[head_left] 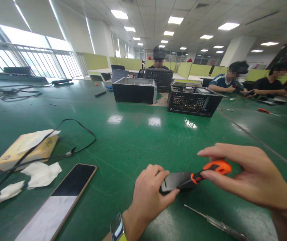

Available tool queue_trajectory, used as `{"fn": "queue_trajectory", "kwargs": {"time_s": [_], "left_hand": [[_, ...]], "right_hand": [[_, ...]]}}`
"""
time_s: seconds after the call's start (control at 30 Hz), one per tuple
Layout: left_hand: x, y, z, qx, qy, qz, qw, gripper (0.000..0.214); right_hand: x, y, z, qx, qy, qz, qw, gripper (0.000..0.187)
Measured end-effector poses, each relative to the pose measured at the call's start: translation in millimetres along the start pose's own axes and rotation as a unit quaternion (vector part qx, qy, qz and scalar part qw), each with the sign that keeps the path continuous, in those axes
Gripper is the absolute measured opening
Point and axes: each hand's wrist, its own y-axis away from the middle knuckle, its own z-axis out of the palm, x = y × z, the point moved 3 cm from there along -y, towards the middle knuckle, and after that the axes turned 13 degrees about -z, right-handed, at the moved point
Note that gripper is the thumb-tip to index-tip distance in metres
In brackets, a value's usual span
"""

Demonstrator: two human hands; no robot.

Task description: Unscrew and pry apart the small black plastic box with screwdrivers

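Left grip (150, 189) pinches a flat grey block (172, 179), likely to steady it; right grip (250, 174) curves half-open around an orange-and-black tool (221, 166).

No words, brands or numbers were legible. Packet (43, 151) bore small printed marks, too blurred to read. Watch (117, 227) screen was too small to make out. Phone (69, 194) screen, part dark, part pale, showed nothing readable.

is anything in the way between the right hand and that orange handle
Nothing visible: the right hand has its thumb at the orange handle. The slim tool lies nearer the wearer, off that path.
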Motion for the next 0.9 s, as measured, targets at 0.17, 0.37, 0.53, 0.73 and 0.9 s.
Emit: {"fn": "queue_trajectory", "kwargs": {"time_s": [0.17, 0.37, 0.53, 0.73, 0.9], "left_hand": [[1, 0, -0.4, 0.0, -0.002, -0.001, 1.0, 0.034], [3, 0, -1.5, 0.0, -0.001, 0.005, 1.0, 0.034], [4, -1, -0.5, -0.008, -0.006, 0.01, 1.0, 0.032], [6, -3, -2.0, -0.004, 0.011, 0.016, 1.0, 0.027], [8, -2, -3.0, 0.008, -0.003, 0.035, 0.999, 0.023]], "right_hand": [[-3, -2, 0, -0.012, -0.007, -0.006, 1.0, 0.023], [20, 12, -8, 0.093, 0.088, 0.121, 0.984, 0.018], [59, 87, 26, 0.097, 0.154, 0.278, 0.943, 0.029], [46, 147, 61, 0.012, 0.119, 0.287, 0.95, 0.026], [-17, 144, 59, -0.074, 0.045, 0.209, 0.974, 0.019]]}}
